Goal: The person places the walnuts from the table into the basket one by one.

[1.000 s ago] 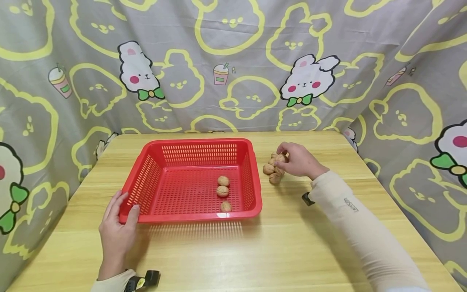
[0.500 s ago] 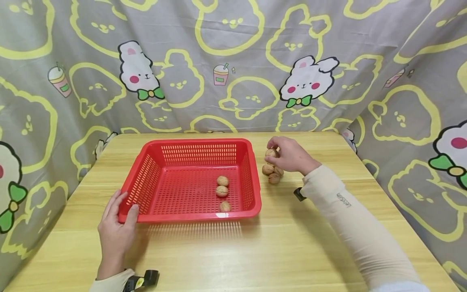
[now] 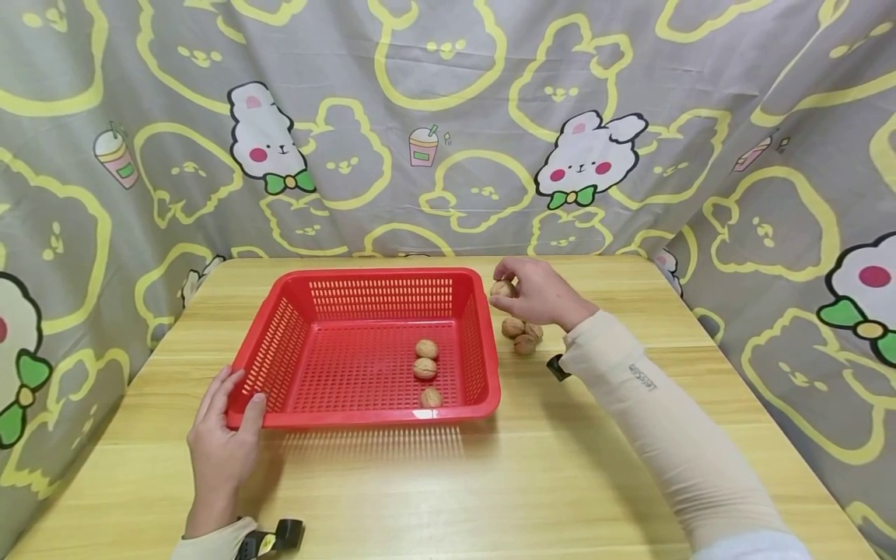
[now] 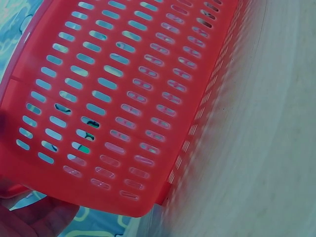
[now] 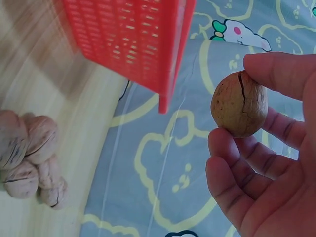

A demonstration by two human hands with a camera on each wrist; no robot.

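Note:
My right hand (image 3: 540, 295) pinches a walnut (image 5: 237, 106) between thumb and fingertips, raised off the table beside the right rim of the red plastic basket (image 3: 371, 420). A dark crack runs down its shell in the right wrist view. At the basket's near left corner, my left hand (image 3: 224, 447) holds the rim, thumb at the front edge and fingers over the left side. Three walnuts (image 3: 425, 368) lie inside, toward the right of the basket floor. Below my right hand sits a small pile of several walnuts (image 3: 524, 344) on the wood.
The light wooden table (image 3: 392, 498) carries the basket and the pile. A grey patterned curtain (image 3: 483, 70) hangs along the back and both sides. Perforated walls of the basket fill much of the left wrist view.
My right hand has lifted the walnut away from the pile and moved left toward the basket rim. My left hand stays at its corner of the basket.

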